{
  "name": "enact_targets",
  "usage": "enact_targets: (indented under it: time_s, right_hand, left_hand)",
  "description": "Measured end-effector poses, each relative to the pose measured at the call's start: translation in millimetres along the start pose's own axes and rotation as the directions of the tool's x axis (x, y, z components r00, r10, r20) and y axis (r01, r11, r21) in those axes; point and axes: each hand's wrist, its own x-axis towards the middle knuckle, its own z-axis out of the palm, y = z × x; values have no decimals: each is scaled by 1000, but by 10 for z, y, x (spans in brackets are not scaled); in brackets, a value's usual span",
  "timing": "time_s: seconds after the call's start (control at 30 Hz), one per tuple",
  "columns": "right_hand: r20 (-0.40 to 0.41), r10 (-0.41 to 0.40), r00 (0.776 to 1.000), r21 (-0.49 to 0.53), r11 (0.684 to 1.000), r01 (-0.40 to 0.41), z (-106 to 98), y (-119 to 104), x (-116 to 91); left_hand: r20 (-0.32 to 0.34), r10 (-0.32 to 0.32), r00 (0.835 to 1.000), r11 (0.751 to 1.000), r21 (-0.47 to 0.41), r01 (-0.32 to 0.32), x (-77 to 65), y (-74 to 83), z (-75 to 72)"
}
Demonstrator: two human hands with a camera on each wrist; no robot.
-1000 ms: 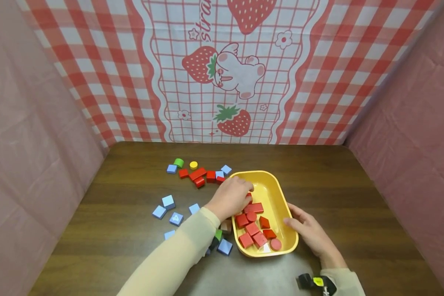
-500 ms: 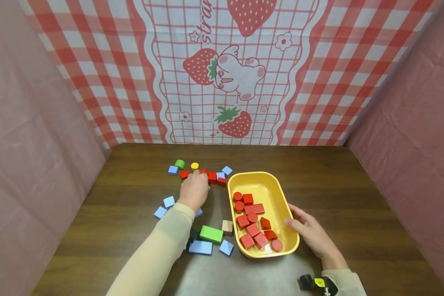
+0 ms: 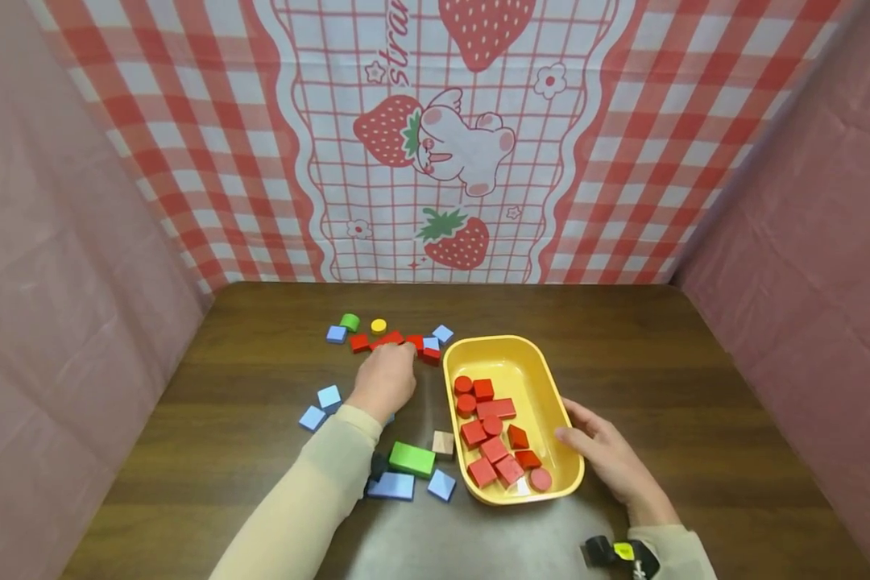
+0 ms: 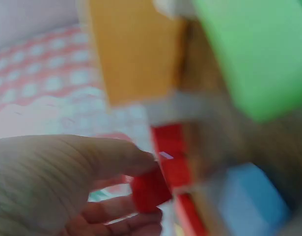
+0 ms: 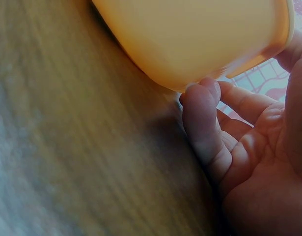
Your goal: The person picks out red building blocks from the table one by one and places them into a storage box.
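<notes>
My left hand [image 3: 384, 380] is at the near side of a cluster of red blocks [image 3: 387, 340] on the table. In the left wrist view, its thumb and fingers pinch a small red block [image 4: 151, 189]; the head view hides that block behind the hand. My right hand [image 3: 612, 455] holds the right side of a yellow tray [image 3: 532, 358], thumb on the rim and fingers against the outer wall. Several red blocks [image 3: 495, 448], square, round and triangular, lie inside the tray, mostly along its left and near side.
Left of the tray are a green block [image 3: 412, 459], a plain wooden block [image 3: 443, 444] and several blue blocks [image 3: 441, 485]. Farther back lie a yellow disc [image 3: 379, 326] and a green curved block [image 3: 350, 322]. A checked cloth [image 3: 435, 234] hangs behind the table.
From over the tray, my left hand has swung left to the red cluster, then drawn slightly back towards me with a red block pinched. The right hand stays on the tray.
</notes>
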Motion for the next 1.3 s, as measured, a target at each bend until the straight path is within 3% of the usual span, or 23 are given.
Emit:
enact_targets:
  time_s: [0.13,0.2,0.27,0.4,0.6,0.7,0.8,0.97,1.13,1.23,1.3]
  right_hand:
    - [-6,6,1000,-14,1000,-6,-10,-8,12]
    - [-7,5,1000,-15,1000,-5,-10,-10,14]
    - [1,-5,1000,0,1000,5,-7,-9,11]
    - [10,-34,999,23,999,33,-4,0,3]
    - [3,-44,999,2,999,44,-9,19,-1]
    - [6,-53,999,4,999,53,-7,25,-2]
    - [10,-56,998,9,998,56,-5,27,-5]
    - [8,-53,999,23,998,52,0,19,-2]
    - [4,-23,1000,5,1000,23,9,12,3]
    - [-3,0,1000,-11,1000,-1,19,7,8]
    - [-9,16,1000,-18,1000,-16,25,-1,8]
  left_hand:
    - [-46,110,993,982,-149,-115,-72,333,-133]
    - [-28,186,982,963,-195,-188,-143,558,-141]
    - [6,269,963,941,-213,-262,-221,775,-88]
    - [76,413,907,897,-207,-391,-328,1103,112]
    - [131,529,838,847,-136,-513,-340,1273,369]
    - [139,560,817,829,-89,-553,-340,1276,452]
    - [136,576,806,816,-39,-577,-343,1270,506]
    - [132,560,818,827,-35,-561,-326,1261,472]
    - [63,520,852,854,-43,-518,-239,1126,248]
    - [-45,449,892,893,3,-449,-108,924,84]
    - [-112,345,932,937,-6,-348,-7,751,15]
